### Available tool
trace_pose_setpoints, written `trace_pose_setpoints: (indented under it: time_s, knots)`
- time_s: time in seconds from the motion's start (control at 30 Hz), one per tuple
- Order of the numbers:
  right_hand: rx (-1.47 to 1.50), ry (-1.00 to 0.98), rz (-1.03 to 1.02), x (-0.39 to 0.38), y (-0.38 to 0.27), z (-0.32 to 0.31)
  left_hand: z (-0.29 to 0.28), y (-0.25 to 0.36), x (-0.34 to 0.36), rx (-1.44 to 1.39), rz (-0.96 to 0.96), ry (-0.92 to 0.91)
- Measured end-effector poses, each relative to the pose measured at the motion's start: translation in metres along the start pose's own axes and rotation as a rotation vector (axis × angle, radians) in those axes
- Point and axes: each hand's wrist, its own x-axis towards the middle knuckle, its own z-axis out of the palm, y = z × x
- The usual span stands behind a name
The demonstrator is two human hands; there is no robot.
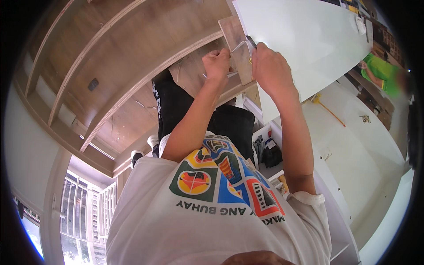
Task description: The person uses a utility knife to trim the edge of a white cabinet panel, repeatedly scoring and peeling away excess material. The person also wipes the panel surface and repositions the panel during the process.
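Item one: a small brown wooden panel piece (242, 62), flat and rectangular, held up in front of me at the edge of a large white board (309, 39); a thin pale strip (240, 44) curls off its upper edge. My left hand (216, 64) is clenched on the near left side of the piece, fingers curled tight around something thin that I cannot make out. My right hand (270, 66) is clenched at the piece's right edge, gripping a dark narrow tool (251, 41) whose tip shows just above the knuckles. Item two: a second brown board (232, 31) lies just behind the piece, touching the white board's corner. Item three: wooden shelving (110, 66) with long ribs fills the upper left. Item four: an open white compartment (267, 152) below my right forearm, holding dark tools, too small to tell apart. Item five: a person in a green shirt (382, 73) stands well apart at far right.
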Motion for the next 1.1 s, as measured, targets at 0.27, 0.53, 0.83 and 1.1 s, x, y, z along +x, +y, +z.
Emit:
trace_pose_setpoints:
  time_s: [0.27, 0.53, 0.83, 1.1]
  knots:
    - [0.013, -0.008, -0.037, -0.003, 0.000, -0.002, -0.009, -0.007, 0.000, 0.067, 0.019, 0.027]
    - [0.029, 0.014, -0.025, -0.003, 0.000, 0.010, -0.014, -0.013, 0.000, 0.028, -0.075, -0.015]
    - [0.025, -0.030, 0.007, -0.004, -0.002, 0.002, -0.015, -0.016, 0.003, -0.011, -0.084, 0.012]
    - [0.013, 0.006, -0.017, -0.006, 0.000, 0.014, -0.024, -0.036, -0.005, 0.057, -0.119, -0.010]
